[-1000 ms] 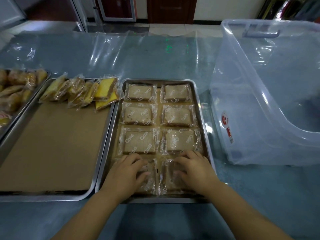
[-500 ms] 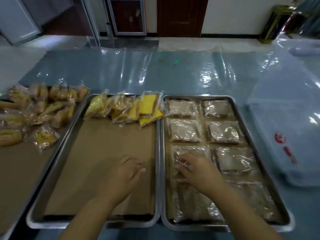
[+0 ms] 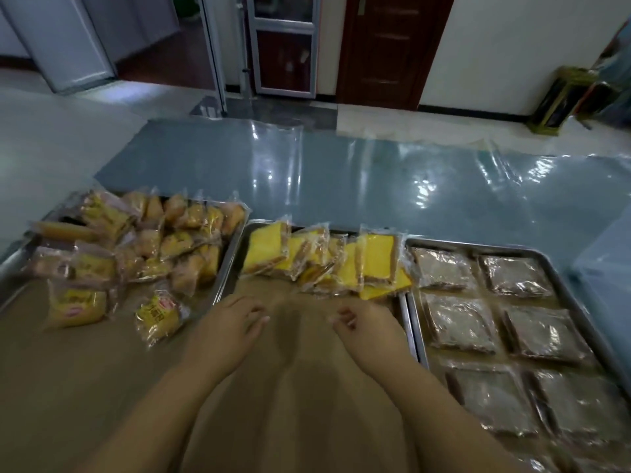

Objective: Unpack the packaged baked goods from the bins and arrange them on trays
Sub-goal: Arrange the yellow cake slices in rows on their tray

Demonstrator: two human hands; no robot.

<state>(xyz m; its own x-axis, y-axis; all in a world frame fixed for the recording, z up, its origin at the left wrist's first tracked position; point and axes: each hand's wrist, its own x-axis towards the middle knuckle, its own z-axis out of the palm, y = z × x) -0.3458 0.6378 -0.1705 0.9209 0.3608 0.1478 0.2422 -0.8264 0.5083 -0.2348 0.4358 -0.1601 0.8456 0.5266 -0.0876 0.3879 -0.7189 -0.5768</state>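
Both hands hover low over the brown paper liner (image 3: 300,387) of the middle tray (image 3: 307,227), and neither holds anything. The left hand (image 3: 227,331) has its fingers (image 3: 254,314) loosely spread and pointing forward. The right hand (image 3: 367,327) has its fingers (image 3: 343,319) loosely curled inward. The two sets of fingertips are near each other with bare paper between them. I cannot tell whether they touch the paper.

Just beyond the fingertips, a row of wrapped yellow cake slices (image 3: 324,264) leans along the far end of that tray. To the right of the right hand's fingers, a second metal tray (image 3: 478,246) holds flat packets of brown sliced bread (image 3: 461,324), laid in two columns. To the left of the left hand's fingers, one wrapped bun (image 3: 158,314) lies apart from a loose heap of wrapped buns (image 3: 143,240) on a third tray (image 3: 13,261). A clear plastic bin (image 3: 607,268) shows at the far right, well away from either hand.
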